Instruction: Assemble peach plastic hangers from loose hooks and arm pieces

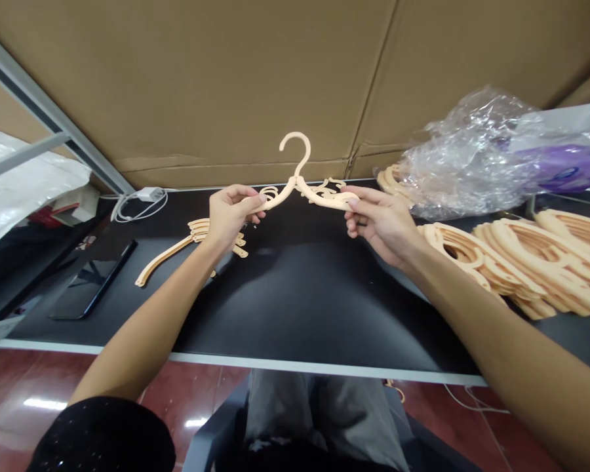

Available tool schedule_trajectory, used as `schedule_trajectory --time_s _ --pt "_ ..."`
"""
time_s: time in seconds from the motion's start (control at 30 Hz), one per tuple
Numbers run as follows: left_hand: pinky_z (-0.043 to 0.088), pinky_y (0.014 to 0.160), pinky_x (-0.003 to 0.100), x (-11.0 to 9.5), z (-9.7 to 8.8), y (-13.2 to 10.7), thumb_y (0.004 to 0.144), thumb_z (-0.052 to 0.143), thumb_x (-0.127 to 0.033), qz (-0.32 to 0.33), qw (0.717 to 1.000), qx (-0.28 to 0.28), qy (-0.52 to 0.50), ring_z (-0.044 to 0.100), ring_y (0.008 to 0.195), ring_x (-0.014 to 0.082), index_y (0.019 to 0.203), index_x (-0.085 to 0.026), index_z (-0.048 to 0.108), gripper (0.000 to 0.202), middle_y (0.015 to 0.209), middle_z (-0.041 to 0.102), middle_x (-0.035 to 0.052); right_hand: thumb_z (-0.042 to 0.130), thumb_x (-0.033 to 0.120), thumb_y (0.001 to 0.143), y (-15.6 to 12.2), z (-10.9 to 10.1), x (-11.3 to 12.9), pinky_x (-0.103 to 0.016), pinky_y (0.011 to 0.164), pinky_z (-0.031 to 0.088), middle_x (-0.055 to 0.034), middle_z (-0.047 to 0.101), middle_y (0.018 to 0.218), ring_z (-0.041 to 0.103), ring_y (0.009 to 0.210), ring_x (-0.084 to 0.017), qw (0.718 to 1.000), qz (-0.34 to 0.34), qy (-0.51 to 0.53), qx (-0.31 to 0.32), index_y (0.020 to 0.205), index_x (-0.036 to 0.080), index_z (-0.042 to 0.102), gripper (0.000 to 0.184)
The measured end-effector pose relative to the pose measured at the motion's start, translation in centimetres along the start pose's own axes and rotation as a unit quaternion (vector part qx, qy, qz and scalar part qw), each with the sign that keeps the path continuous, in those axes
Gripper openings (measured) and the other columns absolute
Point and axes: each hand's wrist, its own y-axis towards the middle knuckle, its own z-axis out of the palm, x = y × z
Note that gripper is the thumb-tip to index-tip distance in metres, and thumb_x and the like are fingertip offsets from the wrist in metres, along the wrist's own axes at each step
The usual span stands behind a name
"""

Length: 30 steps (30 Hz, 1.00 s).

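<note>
A cream plastic clothes hanger [302, 167] is held up over the far side of the black table, its hook pointing upward. My left hand [232, 213] pinches the end of its left arm between thumb and fingers. The end of the right arm is gripped the same way by my right hand [381, 219]. Behind the hanger lie several small cream hook pieces [327, 190], partly covered by it. Close to my left hand, a small stack of cream hanger arms [170, 255] lies on the table, partly hidden by my forearm.
Piles of cream hanger parts [545, 262] cover the table's right side, with crumpled clear plastic bags [465, 157] behind them. On the left are a phone [96, 278] and a white charger with cable [150, 195]. A cardboard wall [236, 85] stands behind the black table [314, 308].
</note>
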Motion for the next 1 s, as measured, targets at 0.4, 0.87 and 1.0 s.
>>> schedule_trajectory --time_s 0.4,0.87,1.0 --pt "0.058 0.081 0.015 -1.6 0.2 0.2 0.082 0.067 -0.007 -0.075 0.968 -0.018 -0.24 0.07 0.076 0.0066 0.083 -0.016 0.069 0.009 0.083 0.074 -0.0002 0.064 0.01 0.082 -0.1 0.3 0.5 -0.022 0.047 0.04 0.0006 0.057 0.06 0.051 0.054 -0.011 0.999 0.041 0.021 -0.026 0.096 0.016 0.075 0.019" --pt "0.051 0.064 0.019 -0.7 0.7 -0.4 0.081 0.077 -0.023 -0.092 0.98 0.044 -0.168 0.061 0.067 0.008 0.089 -0.016 0.073 0.011 0.077 0.069 -0.0006 0.068 0.013 0.078 -0.5 0.6 0.4 -0.021 0.042 0.032 0.003 0.052 0.055 0.042 0.045 -0.007 0.997 0.041 -0.057 0.041 0.091 0.013 0.077 0.016" --pt "0.055 0.072 0.023 -0.2 1.5 -1.5 0.074 0.084 -0.029 -0.08 0.987 0.092 -0.103 0.066 0.072 0.0105 0.091 -0.015 0.079 0.023 0.085 0.075 0.0032 0.075 0.019 0.074 -0.5 0.5 -0.1 -0.021 0.041 0.034 0.0036 0.052 0.054 0.043 0.045 -0.007 0.995 0.004 -0.074 0.073 0.084 0.015 0.076 0.011"
